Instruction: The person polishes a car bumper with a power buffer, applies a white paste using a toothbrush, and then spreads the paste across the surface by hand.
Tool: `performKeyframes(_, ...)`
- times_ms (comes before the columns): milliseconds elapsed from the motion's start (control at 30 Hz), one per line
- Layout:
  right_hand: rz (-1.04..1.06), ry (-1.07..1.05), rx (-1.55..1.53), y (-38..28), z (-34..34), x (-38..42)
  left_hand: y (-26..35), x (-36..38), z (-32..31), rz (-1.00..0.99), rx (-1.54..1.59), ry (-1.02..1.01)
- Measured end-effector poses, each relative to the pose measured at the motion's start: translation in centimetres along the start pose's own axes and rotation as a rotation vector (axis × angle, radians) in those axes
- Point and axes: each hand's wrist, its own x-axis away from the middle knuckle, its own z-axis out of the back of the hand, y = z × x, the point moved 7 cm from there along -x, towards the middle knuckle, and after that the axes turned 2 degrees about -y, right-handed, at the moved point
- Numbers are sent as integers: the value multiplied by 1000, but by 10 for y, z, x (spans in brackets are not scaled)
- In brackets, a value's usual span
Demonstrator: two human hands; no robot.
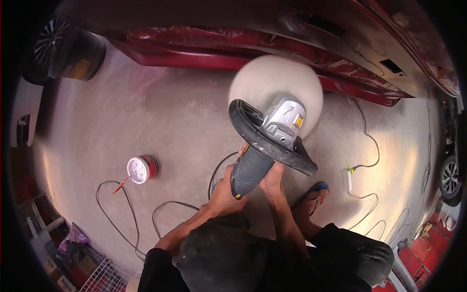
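A polisher (255, 168) with a dark grey body and silver gear head is held in front of me. My left hand (224, 193) wraps round the rear of its body, and my right hand (272, 176) grips it from the other side, below the black D-shaped handle (272, 144). Most of the right fingers are hidden beneath the tool. At the polisher's far end is a large round white pad (262, 80), its surface smeared by motion. The pad overlaps the lower red sill (194, 59) of a car in this view.
A small red tub (152, 166) of white paste, with a brush (121, 185) leaning out, stands on the floor at left. Cables (129, 209) loop nearby. A cable connector (348, 179) lies at right. A dark bucket (80, 56) stands back left; a wire rack (104, 277) is front left.
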Motion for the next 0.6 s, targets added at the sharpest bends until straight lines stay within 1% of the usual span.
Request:
performKeyframes(33, -28, -44, 9, 16, -8, -1, -5, 9, 9, -33, 26, 65)
performKeyframes(67, -59, -83, 15, 30, -11, -4, -13, 16, 14, 27, 37, 101)
performKeyframes(100, -82, -125, 27, 46, -16, -7, -19, 23, 21, 9, 50, 159)
performKeyframes(200, -103, -97, 112, 93, -25, -19, -26, 36, 44, -42, 103, 293)
performKeyframes(267, -112, -82, 159, 109, -44, -27, -34, 43, 58, -44, 139, 387)
performKeyframes(300, -121, -85, 188, 112, -60, -33, -40, 47, 66, -43, 154, 432)
performKeyframes(333, -135, -95, 212, 112, -79, -37, -51, 48, 73, 12, 126, 391)
performKeyframes(400, -236, -165, 230, 109, -117, -43, -42, 54, 94, -17, 159, 517)
performKeyframes(433, -216, -218, 266, 104, -137, -47, -40, 58, 104, -29, 174, 577)
performKeyframes(467, -254, -230, 162, 106, -152, -50, -47, 62, 115, -56, 108, 635)
performKeyframes(500, -295, -241, 49, 110, -163, -50, -41, 63, 115, -42, 116, 626)
performKeyframes(567, -357, -272, 39, 117, -151, -49, -24, 67, 118, -17, 126, 605)
performKeyframes(600, -342, -282, 38, 116, -142, -45, -20, 69, 114, -32, 41, 597)
